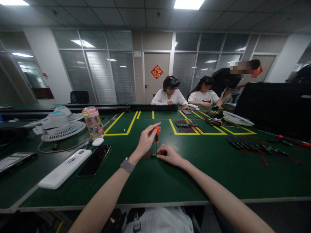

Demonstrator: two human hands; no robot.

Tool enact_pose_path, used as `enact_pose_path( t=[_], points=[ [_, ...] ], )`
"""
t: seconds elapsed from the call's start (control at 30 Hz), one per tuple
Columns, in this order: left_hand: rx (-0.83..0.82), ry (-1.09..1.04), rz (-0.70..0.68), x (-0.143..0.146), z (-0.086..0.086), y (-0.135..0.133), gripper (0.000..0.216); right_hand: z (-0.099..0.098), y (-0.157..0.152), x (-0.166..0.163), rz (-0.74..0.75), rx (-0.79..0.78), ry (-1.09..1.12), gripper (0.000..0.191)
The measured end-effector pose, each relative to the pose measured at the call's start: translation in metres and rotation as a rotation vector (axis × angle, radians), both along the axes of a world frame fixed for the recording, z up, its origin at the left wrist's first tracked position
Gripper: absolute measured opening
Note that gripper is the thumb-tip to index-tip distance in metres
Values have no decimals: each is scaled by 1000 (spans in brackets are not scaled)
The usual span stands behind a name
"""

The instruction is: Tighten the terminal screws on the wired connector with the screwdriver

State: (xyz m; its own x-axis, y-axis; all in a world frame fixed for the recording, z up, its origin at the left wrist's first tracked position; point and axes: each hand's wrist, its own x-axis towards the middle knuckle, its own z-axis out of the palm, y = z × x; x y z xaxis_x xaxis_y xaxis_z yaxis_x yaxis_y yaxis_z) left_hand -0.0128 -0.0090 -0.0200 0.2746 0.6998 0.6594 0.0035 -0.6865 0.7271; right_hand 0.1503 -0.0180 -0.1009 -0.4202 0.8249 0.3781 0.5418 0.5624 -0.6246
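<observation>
My left hand is closed around the orange handle of a small screwdriver, held upright with its tip pointing down. A grey watch sits on that wrist. My right hand lies on the green mat with its fingers pinched on a small dark part with red wires directly under the screwdriver tip. The part is too small to name.
To the left lie a black phone, a white power bank, a white mouse, a pink-lidded bottle and a small fan. Wire bundles spread at right. Three people work across the table.
</observation>
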Motion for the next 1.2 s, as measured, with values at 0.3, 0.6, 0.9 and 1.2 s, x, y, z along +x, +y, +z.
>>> enact_pose_path(
  t=[0.3, 0.6, 0.9, 1.2],
  points=[
    [28, 40, 29, -1, 3, 0, 33, -2, 2, 1, 0, 10, -6, 12],
    [27, 21, 80, -1, 3, -1, 29, -3, 2, 1, 3, 14, -7, 12],
    [29, 12, 63, -1, 0, 1, 28, -3, 2, 1, 4, 17, -6, 12],
    [-7, 1, -18, 0, 1, 0, 33, -1, 0, 1, 3, 8, -1, 13]
  ],
)
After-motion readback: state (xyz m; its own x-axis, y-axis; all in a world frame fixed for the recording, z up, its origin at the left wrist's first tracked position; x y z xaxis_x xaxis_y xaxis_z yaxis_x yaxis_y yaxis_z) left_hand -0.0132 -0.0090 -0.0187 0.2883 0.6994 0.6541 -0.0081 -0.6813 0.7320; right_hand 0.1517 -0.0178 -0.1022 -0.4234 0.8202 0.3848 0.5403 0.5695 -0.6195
